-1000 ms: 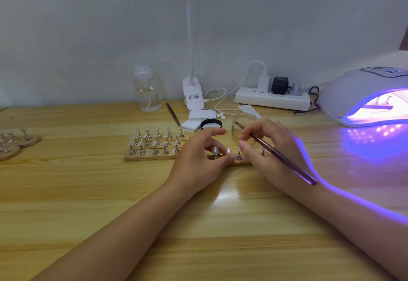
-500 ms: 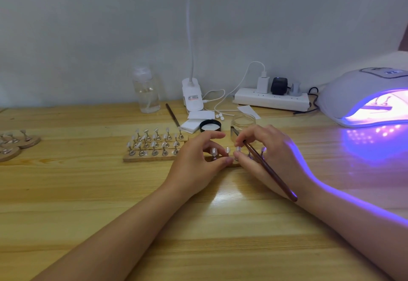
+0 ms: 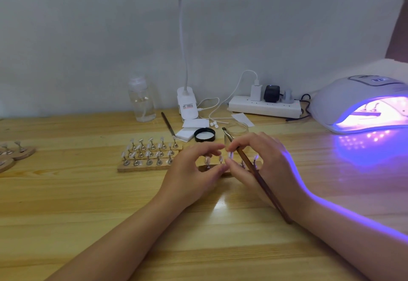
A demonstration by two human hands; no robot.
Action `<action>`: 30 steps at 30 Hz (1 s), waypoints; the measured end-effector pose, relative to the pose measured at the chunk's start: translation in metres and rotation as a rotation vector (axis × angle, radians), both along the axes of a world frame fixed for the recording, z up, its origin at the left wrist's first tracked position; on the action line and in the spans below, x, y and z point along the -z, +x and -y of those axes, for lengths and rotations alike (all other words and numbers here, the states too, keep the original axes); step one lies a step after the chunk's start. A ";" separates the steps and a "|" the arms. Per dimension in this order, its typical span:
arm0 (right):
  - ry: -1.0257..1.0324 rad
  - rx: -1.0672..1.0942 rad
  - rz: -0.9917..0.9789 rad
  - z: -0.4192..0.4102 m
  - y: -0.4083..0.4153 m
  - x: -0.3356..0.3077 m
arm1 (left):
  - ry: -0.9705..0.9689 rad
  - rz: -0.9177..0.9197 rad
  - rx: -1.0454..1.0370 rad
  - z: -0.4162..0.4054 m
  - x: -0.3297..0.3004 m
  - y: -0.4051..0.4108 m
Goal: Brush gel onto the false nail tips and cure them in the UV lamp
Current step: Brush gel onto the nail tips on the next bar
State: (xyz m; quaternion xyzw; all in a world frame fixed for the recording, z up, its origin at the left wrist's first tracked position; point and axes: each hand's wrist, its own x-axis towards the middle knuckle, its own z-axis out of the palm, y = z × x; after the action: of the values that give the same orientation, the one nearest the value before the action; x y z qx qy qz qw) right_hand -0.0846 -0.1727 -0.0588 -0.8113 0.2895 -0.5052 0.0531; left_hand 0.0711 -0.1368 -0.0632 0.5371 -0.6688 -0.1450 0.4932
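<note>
Both hands [image 3: 194, 177] [image 3: 262, 166] stay gripping the strip [image 3: 212, 167]; brush [image 3: 254, 170] now steeper.

Two hands [image 3: 194, 172], two brushes [image 3: 254, 170], one UV lamp [image 3: 344, 97] (lit violet), one jar [image 3: 237, 129], one bottle [image 3: 142, 101].

Beyond the fingers, at the back of the wooden counter [image 3: 66, 203], a clear pump bottle [image 3: 142, 101] stands by the wall. Right of it sits a white clip lamp base [image 3: 187, 104] with its neck rising upward. Farther right lies a white power strip [image 3: 263, 106] holding a white charger [image 3: 256, 92] and a black adapter [image 3: 271, 93].
</note>
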 end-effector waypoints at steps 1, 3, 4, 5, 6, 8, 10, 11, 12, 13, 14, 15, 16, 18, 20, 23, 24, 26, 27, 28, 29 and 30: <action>-0.029 -0.006 0.008 0.000 0.000 0.000 | -0.038 -0.006 0.020 -0.001 -0.001 -0.001; -0.080 -0.021 0.019 -0.001 0.000 0.001 | -0.098 -0.008 0.050 -0.003 -0.003 -0.002; -0.094 -0.031 0.022 -0.001 0.000 0.000 | -0.121 0.005 0.051 -0.003 -0.004 -0.003; -0.101 -0.043 0.023 -0.001 0.001 0.000 | -0.139 0.017 0.048 -0.004 -0.004 -0.003; -0.107 -0.056 0.025 -0.001 0.001 0.000 | -0.151 0.021 0.043 -0.004 -0.005 -0.003; -0.112 -0.082 0.028 -0.002 0.001 0.000 | -0.172 0.013 0.035 -0.004 -0.005 -0.003; -0.073 -0.090 0.046 -0.003 0.001 -0.001 | -0.212 0.015 0.032 -0.005 -0.006 -0.004; -0.036 -0.085 0.068 -0.004 0.000 -0.003 | -0.235 0.015 0.029 -0.005 -0.006 -0.004; 0.007 -0.080 0.101 -0.005 -0.001 -0.005 | -0.258 0.008 0.026 -0.006 -0.006 -0.005; 0.058 -0.088 0.145 -0.005 -0.002 -0.007 | -0.273 -0.009 0.026 -0.006 -0.007 -0.006; 0.115 -0.109 0.202 -0.005 -0.003 -0.011 | -0.281 -0.027 0.024 -0.006 -0.007 -0.006; 0.174 -0.135 0.272 -0.003 -0.003 -0.014 | -0.282 -0.042 0.020 -0.006 -0.007 -0.006; 0.232 -0.154 0.350 -0.001 -0.005 -0.019 | -0.279 -0.052 0.012 -0.006 -0.007 -0.006; 0.313 -0.137 0.489 0.008 -0.007 -0.028 | -0.258 -0.076 0.002 -0.006 -0.007 -0.005; 0.351 -0.080 0.544 0.020 -0.011 -0.038 | -0.223 -0.108 0.001 -0.007 -0.008 -0.004; 0.439 0.008 0.435 0.045 -0.016 -0.049 | -0.205 -0.116 -0.013 -0.008 -0.008 -0.004; 0.466 0.024 0.386 0.053 -0.017 -0.051 | -0.207 -0.117 -0.021 -0.008 -0.008 -0.004; 0.485 0.051 0.286 0.065 -0.017 -0.055 | -0.201 -0.135 -0.024 -0.008 -0.009 -0.004; 0.481 0.062 0.234 0.070 -0.015 -0.057 | -0.199 -0.142 -0.025 -0.008 -0.010 -0.004; 0.469 0.071 0.183 0.073 -0.013 -0.058 | -0.200 -0.146 -0.029 -0.008 -0.010 -0.004; 0.450 0.083 0.138 0.076 -0.010 -0.058 | -0.200 -0.147 -0.032 -0.008 -0.009 -0.004; 0.428 0.101 0.104 0.077 -0.007 -0.059 | -0.204 -0.146 -0.034 -0.008 -0.009 -0.004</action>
State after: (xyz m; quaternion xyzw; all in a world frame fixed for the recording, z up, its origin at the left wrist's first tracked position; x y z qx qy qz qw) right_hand -0.0911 -0.2501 -0.0001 -0.7389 0.4269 -0.4757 0.2136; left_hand 0.0671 -0.1292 -0.0541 0.4833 -0.6332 -0.1066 0.5951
